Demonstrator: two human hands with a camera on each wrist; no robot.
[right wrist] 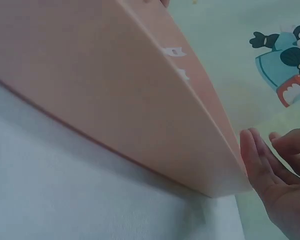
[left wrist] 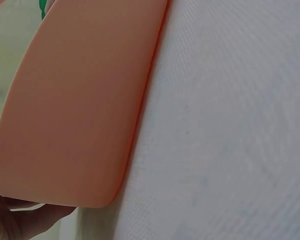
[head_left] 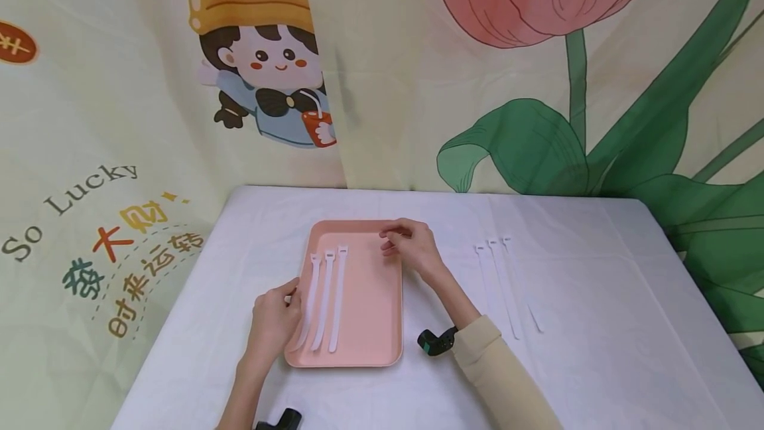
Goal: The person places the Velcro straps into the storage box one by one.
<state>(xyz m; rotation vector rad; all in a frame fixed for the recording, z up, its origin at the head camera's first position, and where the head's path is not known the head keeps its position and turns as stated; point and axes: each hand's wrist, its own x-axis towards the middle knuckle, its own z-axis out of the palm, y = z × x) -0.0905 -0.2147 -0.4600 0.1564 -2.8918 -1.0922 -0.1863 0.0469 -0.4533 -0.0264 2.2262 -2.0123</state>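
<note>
My left hand touches the left rim of the pink rectangular tray, grip unclear; my right hand, fingers loose, holds nothing at its far-right corner. I'd steady the tray so three long white plastic strips in its left half lie parallel.

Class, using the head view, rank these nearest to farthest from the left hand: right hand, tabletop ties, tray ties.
1. Tray ties: just right of the left hand, inside the tray.
2. Right hand: by the tray's far right corner.
3. Tabletop ties: right of the tray.
</note>
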